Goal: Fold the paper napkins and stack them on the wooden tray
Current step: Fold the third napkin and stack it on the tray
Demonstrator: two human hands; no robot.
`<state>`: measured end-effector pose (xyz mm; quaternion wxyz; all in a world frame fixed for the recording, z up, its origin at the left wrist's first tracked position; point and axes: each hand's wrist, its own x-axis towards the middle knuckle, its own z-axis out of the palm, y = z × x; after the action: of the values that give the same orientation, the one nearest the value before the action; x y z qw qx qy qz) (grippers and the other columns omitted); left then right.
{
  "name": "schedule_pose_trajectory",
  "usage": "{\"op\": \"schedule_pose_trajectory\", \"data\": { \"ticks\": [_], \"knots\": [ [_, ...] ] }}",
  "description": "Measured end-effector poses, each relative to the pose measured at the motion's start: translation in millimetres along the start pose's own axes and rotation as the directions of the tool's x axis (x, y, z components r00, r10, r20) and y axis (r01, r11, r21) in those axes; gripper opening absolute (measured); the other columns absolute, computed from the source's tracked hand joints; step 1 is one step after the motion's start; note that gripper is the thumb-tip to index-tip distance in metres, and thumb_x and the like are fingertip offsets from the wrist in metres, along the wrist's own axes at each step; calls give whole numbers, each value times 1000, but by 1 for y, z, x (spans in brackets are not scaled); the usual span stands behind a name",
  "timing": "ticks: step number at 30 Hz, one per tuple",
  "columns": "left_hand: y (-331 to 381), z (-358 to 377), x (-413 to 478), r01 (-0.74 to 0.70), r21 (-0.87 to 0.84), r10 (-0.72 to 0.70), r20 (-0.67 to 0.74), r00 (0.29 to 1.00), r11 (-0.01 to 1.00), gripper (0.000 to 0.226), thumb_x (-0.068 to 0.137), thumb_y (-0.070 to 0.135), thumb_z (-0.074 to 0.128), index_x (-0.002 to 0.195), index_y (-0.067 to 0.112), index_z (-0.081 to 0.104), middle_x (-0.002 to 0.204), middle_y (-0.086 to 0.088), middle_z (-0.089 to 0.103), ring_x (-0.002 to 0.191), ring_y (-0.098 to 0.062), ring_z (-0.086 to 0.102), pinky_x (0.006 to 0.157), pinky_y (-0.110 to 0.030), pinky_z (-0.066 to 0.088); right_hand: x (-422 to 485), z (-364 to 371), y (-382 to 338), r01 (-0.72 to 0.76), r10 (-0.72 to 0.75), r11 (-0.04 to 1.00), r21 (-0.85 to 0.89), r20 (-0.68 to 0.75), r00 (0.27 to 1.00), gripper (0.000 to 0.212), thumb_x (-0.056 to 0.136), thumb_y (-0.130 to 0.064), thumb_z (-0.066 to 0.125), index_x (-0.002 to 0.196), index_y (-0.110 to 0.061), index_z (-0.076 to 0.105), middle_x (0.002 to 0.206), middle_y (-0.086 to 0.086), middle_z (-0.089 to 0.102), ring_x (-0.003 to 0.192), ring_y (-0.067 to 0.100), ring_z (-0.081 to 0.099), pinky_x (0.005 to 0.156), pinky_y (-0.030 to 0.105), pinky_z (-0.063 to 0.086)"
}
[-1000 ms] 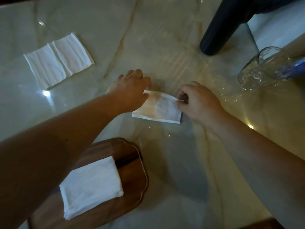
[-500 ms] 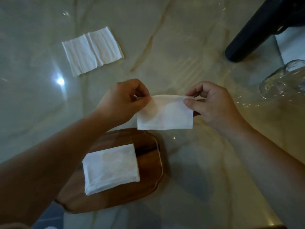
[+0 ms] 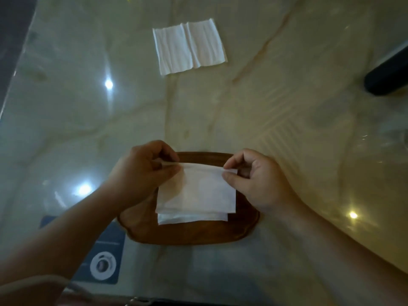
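A folded white napkin hangs over the wooden tray, held by its two top corners. My left hand pinches the left corner and my right hand pinches the right one. Under it, another folded napkin lies on the tray, only its near edge showing. An unfolded white napkin lies flat on the marble table at the far side.
A dark cylindrical object lies at the right edge of the table. A glass sits blurred at the far right. A blue card with a round logo shows through the near left. The table's left edge runs diagonally.
Both hands lifted the folded napkin off the table and carried it toward me, so it now hangs over the tray and the napkin lying there.
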<state>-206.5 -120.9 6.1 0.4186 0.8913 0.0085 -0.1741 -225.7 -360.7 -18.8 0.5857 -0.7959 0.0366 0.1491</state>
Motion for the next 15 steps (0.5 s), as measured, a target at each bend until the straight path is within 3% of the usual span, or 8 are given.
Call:
{"op": "schedule_pose_trajectory", "data": {
  "ticks": [1, 3, 6, 9, 12, 15],
  "knots": [
    [-5, 0, -4, 2, 8, -2, 13, 1000, 1000, 22, 74, 27, 72, 81, 45, 61, 74, 29, 65, 57, -9, 63, 50, -20, 47, -2, 3, 1, -1, 1, 1000, -27, 5, 1000, 12, 71, -25, 71, 78, -29, 63, 70, 2, 70, 68, 28, 67, 61, 38, 53],
    [-11, 2, -10, -6, 28, 5, 28, 1000, 1000, 26, 74, 27, 70, 79, 50, 59, 72, 33, 63, 55, -7, 61, 47, -14, 42, -5, 8, 4, 0, 2, 998, -64, 28, 1000, 12, 74, -20, 73, 79, -25, 63, 71, 0, 70, 66, 23, 67, 61, 36, 53],
    [-19, 6, -16, -4, 51, 5, -16, 1000, 999, 27, 74, 26, 70, 70, 50, 58, 68, 23, 63, 60, 6, 58, 50, -5, 40, -8, 14, 5, 3, 2, 996, -88, 58, 998, 15, 79, -11, 73, 77, -21, 62, 60, -10, 62, 53, 10, 56, 54, 17, 44],
    [-23, 10, -21, -49, 157, 61, -70, 996, 986, 33, 73, 22, 73, 67, 46, 52, 67, 20, 54, 68, 14, 55, 53, -3, 39, -9, 17, 2, 46, -32, 981, -188, 73, 997, 13, 80, -10, 71, 79, -20, 62, 59, -6, 55, 50, 6, 45, 50, 13, 37],
    [-26, 9, -26, -126, 259, 151, -79, 985, 958, 25, 73, 20, 74, 76, 37, 56, 74, 19, 50, 59, 2, 55, 48, -9, 36, -7, 18, -4, 202, -182, 873, -444, 87, 979, 11, 79, -14, 71, 82, -19, 62, 75, -11, 53, 59, 2, 47, 56, 14, 37],
    [-30, 3, -27, -206, 325, 238, -62, 969, 923, 17, 74, 25, 73, 86, 25, 61, 92, 8, 52, 59, -5, 55, 49, -28, 49, -5, 17, -5, 245, -252, 756, -606, 76, 965, 16, 76, -28, 69, 87, -21, 60, 87, -11, 51, 58, -5, 40, 53, 14, 33]
  ]
}}
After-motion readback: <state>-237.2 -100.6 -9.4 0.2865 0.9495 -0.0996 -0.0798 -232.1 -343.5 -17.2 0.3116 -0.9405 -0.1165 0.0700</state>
